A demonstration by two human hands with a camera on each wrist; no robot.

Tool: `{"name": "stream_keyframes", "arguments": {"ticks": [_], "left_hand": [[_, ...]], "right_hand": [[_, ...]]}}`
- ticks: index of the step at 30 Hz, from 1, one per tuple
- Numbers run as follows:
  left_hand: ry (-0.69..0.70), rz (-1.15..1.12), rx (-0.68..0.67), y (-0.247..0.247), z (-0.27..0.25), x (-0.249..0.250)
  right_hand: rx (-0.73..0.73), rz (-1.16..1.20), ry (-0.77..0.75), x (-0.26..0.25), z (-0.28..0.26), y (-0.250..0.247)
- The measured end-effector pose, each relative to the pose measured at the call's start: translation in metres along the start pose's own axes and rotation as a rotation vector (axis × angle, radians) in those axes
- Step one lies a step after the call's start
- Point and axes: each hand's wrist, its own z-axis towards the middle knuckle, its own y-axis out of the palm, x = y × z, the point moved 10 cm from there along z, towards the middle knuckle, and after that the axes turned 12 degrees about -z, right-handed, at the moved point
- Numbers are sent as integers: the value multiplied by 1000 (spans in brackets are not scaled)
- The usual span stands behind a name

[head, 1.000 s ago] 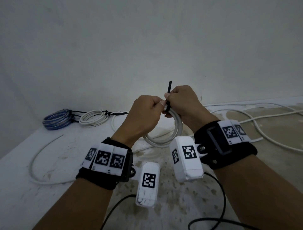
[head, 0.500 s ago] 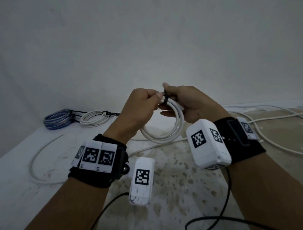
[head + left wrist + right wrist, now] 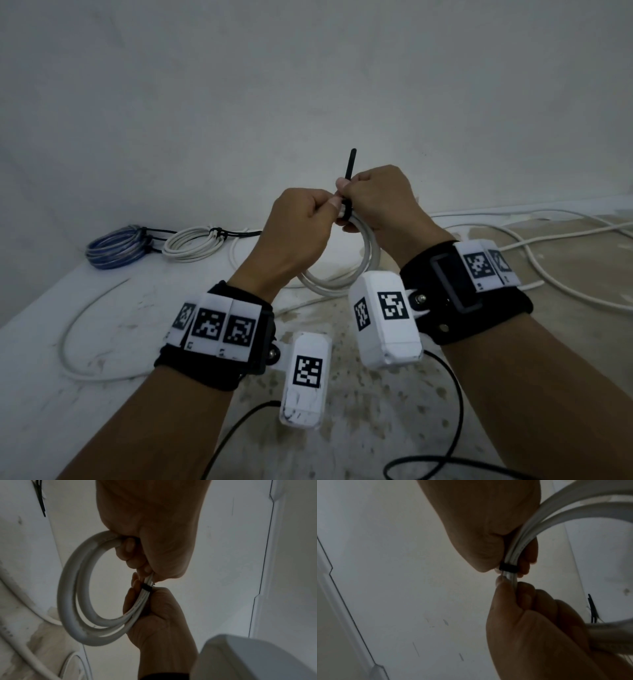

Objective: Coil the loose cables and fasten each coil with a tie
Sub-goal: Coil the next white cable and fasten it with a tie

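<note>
Left of the hands, on the matte white table (image 3: 41,394), lies a blue cable coil (image 3: 114,247) of glossy ribbed loops, bound with a black tie. Just beside it, nearer the hands, lies a smaller white tied coil (image 3: 191,244), round and smooth. A loose white cable (image 3: 68,342) curves across the scuffed, stained surface below both.

The left hand (image 3: 298,233) is closed in a fist around one side of the white coil (image 3: 371,260), a ring of smooth round cable raised above the table. The right hand (image 3: 380,202) curls round the coil's other side, thumb and fingers pinching the black tie (image 3: 349,171), whose thin stiff tail points upward. In both wrist views the tie's band (image 3: 146,588) wraps flat around the gathered strands. Faint print on the cable jacket is unreadable.

Right of the hands, more loose cables (image 3: 548,240) trail over the table.

Both wrists carry black straps with square black-and-white coded markers.
</note>
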Motion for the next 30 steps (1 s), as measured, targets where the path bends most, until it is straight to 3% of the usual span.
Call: {"name": "stream_keyframes", "arguments": {"ticks": [8,24,27,30], "left_hand": [[-3,67,-26,10,-2,-3],[-39,16,1,11,-1,-6],[-143,-138,60,2,1,-14],[-164,-184,97,-6,1,-14]], "right_hand": [[1,-2,64,14,1,0],[70,-72,6,11,7,-9],[-57,65,-29,3,5,-3],[-322,183,19,-5,-4,11]]}}
